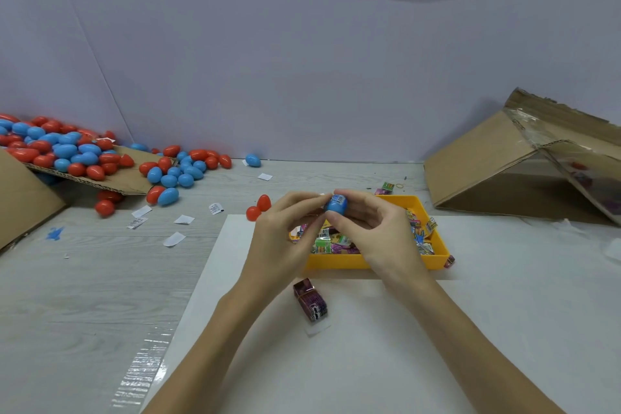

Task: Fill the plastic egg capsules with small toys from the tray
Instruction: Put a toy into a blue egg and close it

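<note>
Blue egg half (336, 204) with toy packet inside pinched by left hand (285, 235) and right hand (373, 228) above yellow tray (433, 260), near white sheet's (369, 346) far edge.

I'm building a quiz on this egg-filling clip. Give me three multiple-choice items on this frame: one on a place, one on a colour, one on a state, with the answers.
1. Where does the big heap of egg capsules lie?
A. Far left, on cardboard
B. Inside the tray
C. Near right corner

2. What colour is the tray of small toys?
A. Green
B. Yellow-orange
C. White

3. What is happening with the blue capsule?
A. It lies alone on the table
B. It sits in the tray
C. Both hands hold it above the tray

Answers: 1 A, the red and blue heap spills over a cardboard flap at far left. 2 B, its walls are yellow-orange. 3 C, the left hand and right hand pinch it between fingertips.
</note>
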Motion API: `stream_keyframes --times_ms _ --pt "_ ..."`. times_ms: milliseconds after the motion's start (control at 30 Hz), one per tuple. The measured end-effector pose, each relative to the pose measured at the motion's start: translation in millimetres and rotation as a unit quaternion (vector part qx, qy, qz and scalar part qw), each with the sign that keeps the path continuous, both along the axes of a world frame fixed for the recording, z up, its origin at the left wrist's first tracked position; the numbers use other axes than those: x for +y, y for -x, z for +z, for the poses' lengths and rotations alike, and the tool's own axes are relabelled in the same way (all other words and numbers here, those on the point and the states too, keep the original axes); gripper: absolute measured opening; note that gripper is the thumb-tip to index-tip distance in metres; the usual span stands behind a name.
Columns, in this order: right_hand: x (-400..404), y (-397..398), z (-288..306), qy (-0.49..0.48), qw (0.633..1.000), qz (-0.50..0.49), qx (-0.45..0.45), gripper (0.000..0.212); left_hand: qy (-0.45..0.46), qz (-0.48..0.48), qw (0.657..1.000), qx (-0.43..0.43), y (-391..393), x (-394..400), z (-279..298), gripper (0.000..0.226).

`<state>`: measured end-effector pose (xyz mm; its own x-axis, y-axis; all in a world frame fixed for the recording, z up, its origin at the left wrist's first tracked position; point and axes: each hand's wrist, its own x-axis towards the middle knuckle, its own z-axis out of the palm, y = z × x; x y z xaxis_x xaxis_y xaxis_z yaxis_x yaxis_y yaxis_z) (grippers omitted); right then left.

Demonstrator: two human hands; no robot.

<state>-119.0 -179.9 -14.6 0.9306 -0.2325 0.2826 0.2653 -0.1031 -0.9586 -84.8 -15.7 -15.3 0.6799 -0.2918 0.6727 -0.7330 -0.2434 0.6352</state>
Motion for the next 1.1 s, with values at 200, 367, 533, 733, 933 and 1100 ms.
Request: stream_keyframes --times_ms 200,367,533,733,933,1100 --pt "1.5 0.7 -0.2 -0.033 0.999 0.006 0.009 0.034 -0.038 0.066 0.991 -0.114 2.3 -1.9 -4.6 0.046" --pt "9.5 0.4 -2.2 -0.06 0.998 -0.01 0.037 0.037 -0.009 0.103 0.987 -0.119 2.9 -3.3 -7.5 0.039" --pt "13.1 1.3 -2.2 -0.079 0.996 -0.035 0.039 0.037 0.001 0.122 0.986 -0.115 5.3 -4.6 -8.9 0.034" --pt "17.2 2.2 -2.5 -0.1 0.992 -0.053 0.047 0.038 0.019 0.13 0.987 -0.092 4.5 -7.0 -11.3 0.035" --pt "11.7 2.4 -2.8 -0.011 0.997 -0.065 0.033 0.036 -0.032 0.081 0.993 -0.076 2.9 -10.2 -14.6 0.051" --pt "-8.7 -2.3 1.3 0.081 0.992 -0.085 0.042 0.045 -0.057 0.097 0.99 -0.081 -1.8 -2.7 -15.9 0.04"
